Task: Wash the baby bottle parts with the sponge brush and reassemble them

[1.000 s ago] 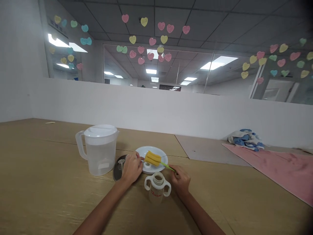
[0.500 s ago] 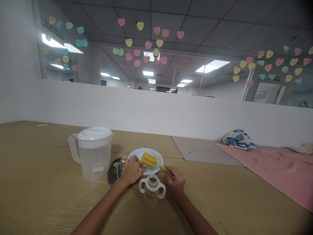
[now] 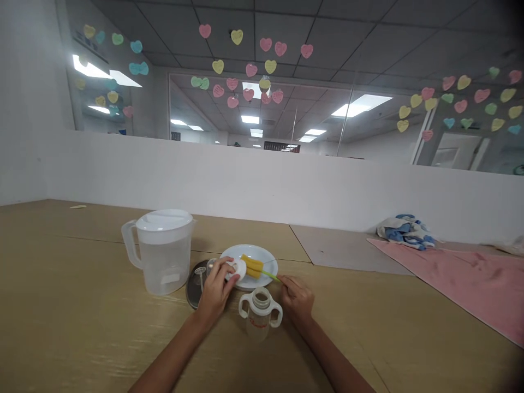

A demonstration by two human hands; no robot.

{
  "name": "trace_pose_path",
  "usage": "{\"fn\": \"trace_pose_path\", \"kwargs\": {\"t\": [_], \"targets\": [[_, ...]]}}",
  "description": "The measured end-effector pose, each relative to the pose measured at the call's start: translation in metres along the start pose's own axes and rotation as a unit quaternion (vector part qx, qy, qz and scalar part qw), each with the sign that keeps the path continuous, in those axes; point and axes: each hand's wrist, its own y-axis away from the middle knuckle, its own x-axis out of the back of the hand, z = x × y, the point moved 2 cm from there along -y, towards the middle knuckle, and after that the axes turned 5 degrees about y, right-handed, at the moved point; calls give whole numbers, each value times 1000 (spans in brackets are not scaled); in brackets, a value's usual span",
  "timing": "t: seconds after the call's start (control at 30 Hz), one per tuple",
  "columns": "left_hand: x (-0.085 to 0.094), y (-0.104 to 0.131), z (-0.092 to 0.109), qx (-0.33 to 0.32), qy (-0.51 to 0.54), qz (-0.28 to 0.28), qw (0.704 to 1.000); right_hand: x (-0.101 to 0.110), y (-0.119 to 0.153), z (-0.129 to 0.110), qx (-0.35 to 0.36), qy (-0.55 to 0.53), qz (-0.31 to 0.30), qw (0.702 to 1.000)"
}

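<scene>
My left hand (image 3: 216, 284) is closed on a white bottle collar (image 3: 239, 268), held upright over the left side of a white plate (image 3: 270, 263). In my right hand (image 3: 297, 297) is the thin green handle of a bottle brush (image 3: 252, 266), whose yellow sponge head is over the plate, close beside the collar. Between my forearms a clear baby bottle (image 3: 258, 322) with two white side handles stands upright, its mouth uncovered. Left of my left hand, a dark round tray (image 3: 192, 292) carries a straw piece (image 3: 200, 274) and a clear cap (image 3: 210, 266), partly hidden by my fingers.
A lidded clear pitcher (image 3: 166, 262) stands behind the tray on the left. On the right a pink cloth (image 3: 458, 278) covers the table (image 3: 327, 338), with a crumpled blue and white cloth (image 3: 405, 232) by the wall. A small flat stick (image 3: 77, 207) lies at far left.
My left hand has lifted the white collar up into view next to the sponge head. My right hand still grips the brush handle. The view has shifted slightly.
</scene>
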Motion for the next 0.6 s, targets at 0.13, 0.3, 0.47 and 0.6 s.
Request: {"fn": "trace_pose_path", "kwargs": {"t": [0.13, 0.3, 0.47, 0.6], "targets": [[18, -3, -25, 89, -17, 62, 994, 2, -1, 2, -35, -6, -3, 999], [25, 8, -54, 140, -72, -7, 988, 0, 1, 4, -50, -15, -13, 999], [21, 11, -59, 134, -103, -57, 984, 1, 2, 5, -57, -17, -19, 998], [20, 9, -57, 109, -95, -81, 986, 1, 2, 4, -51, -14, -25, 998]]}}
